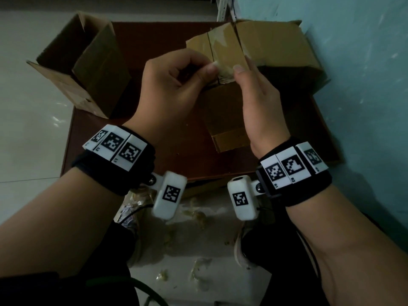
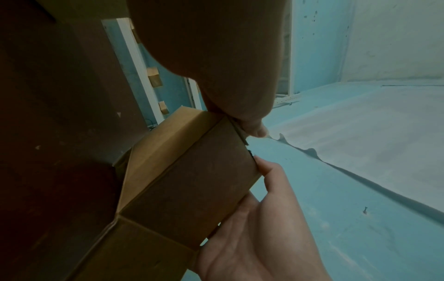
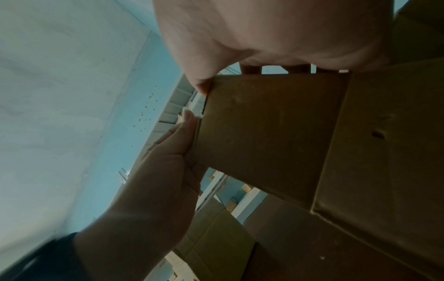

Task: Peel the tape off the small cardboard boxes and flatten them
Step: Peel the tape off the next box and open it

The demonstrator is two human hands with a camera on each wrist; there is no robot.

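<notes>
A small cardboard box (image 1: pixel 225 107) is held up over the brown board between both hands. A strip of clear tape (image 1: pixel 223 47) runs across its top face. My left hand (image 1: pixel 207 67) pinches the crumpled, lifted end of that tape at the box's near top edge. My right hand (image 1: pixel 245 67) grips the box's right top corner, thumb in front and fingers behind. The left wrist view shows the box (image 2: pixel 192 180) with the left hand (image 2: pixel 252 127) at its edge and the right hand (image 2: pixel 264 218) below. In the right wrist view the box (image 3: pixel 264 133) sits under the right hand (image 3: pixel 204 85).
An open cardboard box (image 1: pixel 84 62) lies on its side at the left. A larger box (image 1: pixel 287 51) sits behind at the right, against the teal wall (image 1: pixel 364 85). All rest on a brown board (image 1: pixel 154 151). Peeled tape scraps (image 1: pixel 198 217) litter the floor near my feet.
</notes>
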